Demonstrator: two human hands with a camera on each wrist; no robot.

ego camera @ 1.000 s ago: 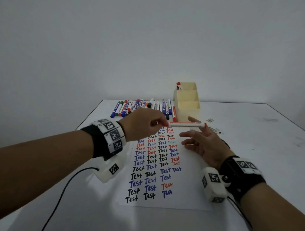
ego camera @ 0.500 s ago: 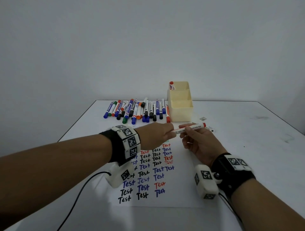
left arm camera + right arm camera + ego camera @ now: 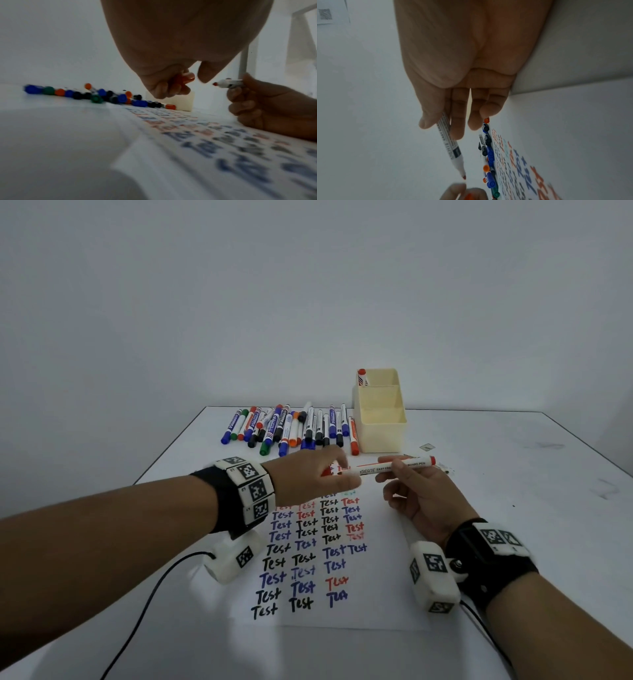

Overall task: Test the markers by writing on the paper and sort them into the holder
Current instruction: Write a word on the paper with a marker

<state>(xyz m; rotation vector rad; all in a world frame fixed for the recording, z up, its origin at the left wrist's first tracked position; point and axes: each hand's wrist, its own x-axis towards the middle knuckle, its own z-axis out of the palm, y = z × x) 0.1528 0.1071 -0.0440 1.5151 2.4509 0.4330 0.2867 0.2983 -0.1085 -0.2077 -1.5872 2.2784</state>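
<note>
Cap (image 3: 184,79) is now off & pinched in left hand (image 3: 308,477) fingers, right hand (image 3: 421,494) grips the bared red marker (image 3: 394,467) over the paper (image 3: 383,594), so writing test comes next.

Right hand (image 3: 424,494) grips a red whiteboard marker (image 3: 394,466) level above the paper (image 3: 383,587), which is filled with rows of "Test". Left hand (image 3: 308,477) is at the marker's left end, fingers blurred. Behind, loose markers (image 3: 291,428) lie beside the cream holder (image 3: 380,422), one marker (image 3: 362,377) standing in its back compartment.
</note>
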